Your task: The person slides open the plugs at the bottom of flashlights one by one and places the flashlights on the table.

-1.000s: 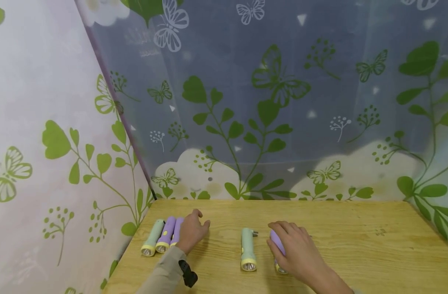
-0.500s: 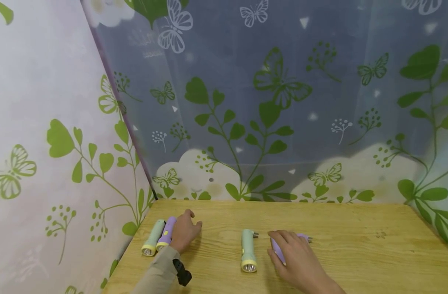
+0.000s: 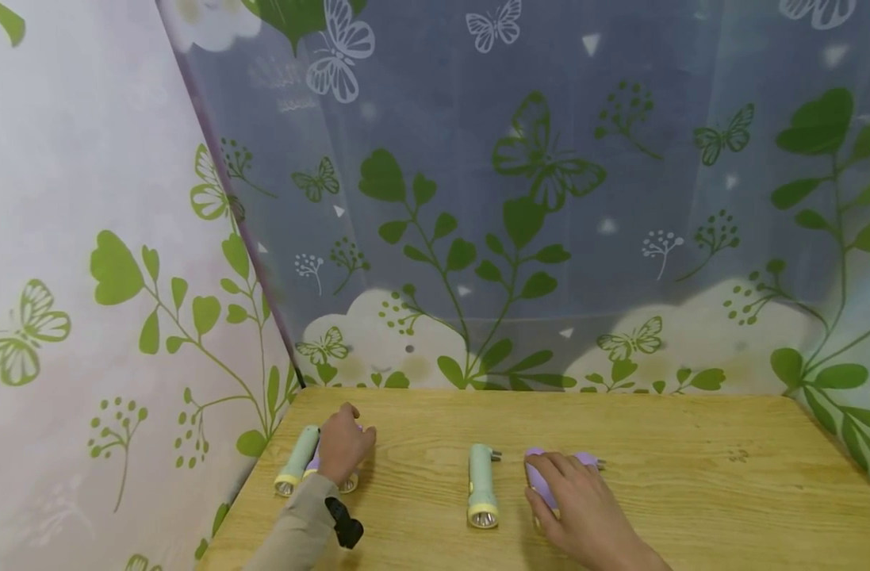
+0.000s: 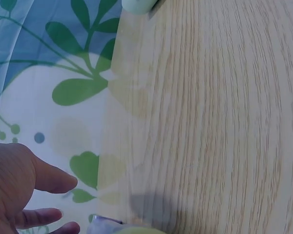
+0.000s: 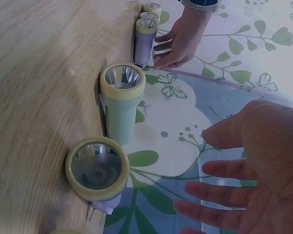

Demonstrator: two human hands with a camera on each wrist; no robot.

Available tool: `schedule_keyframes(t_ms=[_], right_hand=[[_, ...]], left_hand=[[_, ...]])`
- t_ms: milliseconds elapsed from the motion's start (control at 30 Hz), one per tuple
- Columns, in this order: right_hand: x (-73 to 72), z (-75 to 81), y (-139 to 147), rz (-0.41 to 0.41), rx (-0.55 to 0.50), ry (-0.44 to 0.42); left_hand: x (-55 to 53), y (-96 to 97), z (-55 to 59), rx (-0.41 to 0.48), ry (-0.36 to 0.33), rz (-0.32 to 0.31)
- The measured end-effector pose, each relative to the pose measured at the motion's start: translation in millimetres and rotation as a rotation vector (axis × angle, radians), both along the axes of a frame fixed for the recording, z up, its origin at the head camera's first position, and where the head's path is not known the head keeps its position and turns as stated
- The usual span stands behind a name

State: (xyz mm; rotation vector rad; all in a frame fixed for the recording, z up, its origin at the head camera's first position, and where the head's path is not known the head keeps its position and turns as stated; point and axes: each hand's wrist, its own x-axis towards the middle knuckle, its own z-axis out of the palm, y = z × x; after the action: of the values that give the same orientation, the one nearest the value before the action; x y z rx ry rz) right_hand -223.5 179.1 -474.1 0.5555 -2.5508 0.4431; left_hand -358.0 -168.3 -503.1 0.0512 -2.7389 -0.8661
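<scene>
My left hand is over the purple flashlights at the left of the table, fingers relaxed and gripping nothing. One purple flashlight peeks out left of it; the lamp end of another shows right of the wrist. In the right wrist view, that hand is beside a purple flashlight. My right hand, fingers spread in its wrist view, hovers over a purple flashlight and a second pronged one, partly hidden. Whether it touches them I cannot tell.
A mint-green flashlight with a yellow rim and metal prongs lies between the hands. Another mint-green one lies at the far left of the wooden table. Leaf-printed fabric stands behind the table and along its left side.
My left hand has moved left over the purple flashlights, and one lamp end has come into view at its right. The right hand has shifted slightly, showing a pronged flashlight beyond it.
</scene>
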Motion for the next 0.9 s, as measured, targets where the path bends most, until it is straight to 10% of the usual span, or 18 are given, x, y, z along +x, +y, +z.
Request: schedule_keyframes(t_ms=[900], right_hand=[[-1.0,0.9,19,-0.038,-0.024,-0.154]], left_hand=[[-0.1,-10.2,-1.6,-0.125,-0.052,0.022]])
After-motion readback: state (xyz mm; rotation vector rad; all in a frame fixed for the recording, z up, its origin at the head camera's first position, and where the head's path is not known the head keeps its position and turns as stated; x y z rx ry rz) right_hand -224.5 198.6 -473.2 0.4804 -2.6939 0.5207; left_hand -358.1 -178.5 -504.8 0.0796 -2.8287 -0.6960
